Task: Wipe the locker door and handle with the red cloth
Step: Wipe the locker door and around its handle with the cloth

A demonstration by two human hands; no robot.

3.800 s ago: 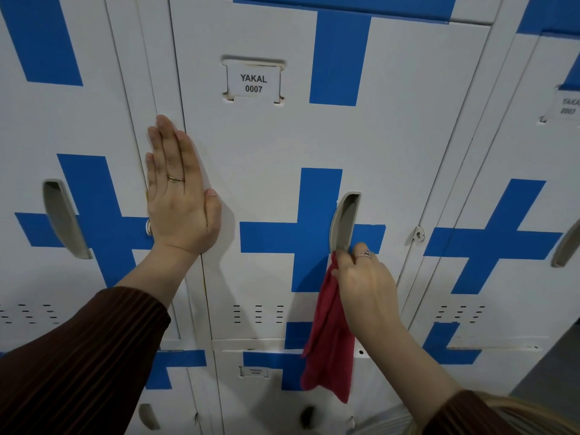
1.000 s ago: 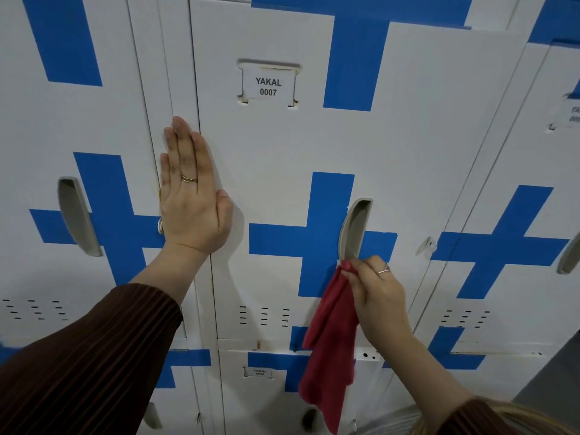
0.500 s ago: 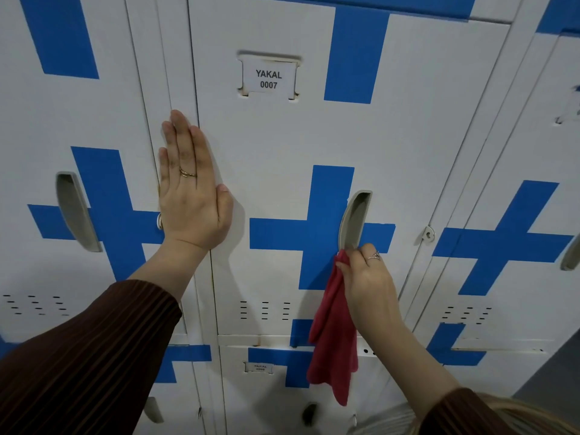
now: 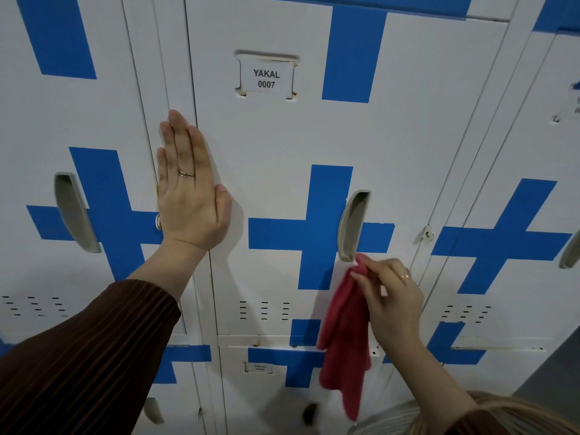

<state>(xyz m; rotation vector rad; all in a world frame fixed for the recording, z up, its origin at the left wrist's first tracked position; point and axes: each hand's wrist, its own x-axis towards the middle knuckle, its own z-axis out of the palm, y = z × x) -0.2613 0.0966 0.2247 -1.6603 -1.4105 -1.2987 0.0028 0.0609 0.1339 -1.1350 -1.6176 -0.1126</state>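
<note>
The white locker door (image 4: 282, 139) with a blue cross carries a label reading YAKAL 0007. Its grey recessed handle (image 4: 353, 226) sits at the middle right of the door. My right hand (image 4: 392, 296) pinches the top of the red cloth (image 4: 345, 337) just below the handle's lower end, and the rest of the cloth hangs down over the door's bottom edge. My left hand (image 4: 190, 186) lies flat with straight fingers against the door's left edge and the frame beside it.
Matching lockers stand on both sides, the left one with its own grey handle (image 4: 73, 211). A lock hasp (image 4: 426, 234) sticks out right of the wiped door. Lower lockers (image 4: 260, 387) run beneath. Grey floor (image 4: 552, 372) shows at the bottom right.
My right hand with the cloth has slid slightly down and right, off the handle's bottom end to just below it. My left hand stays pressed in the same place.
</note>
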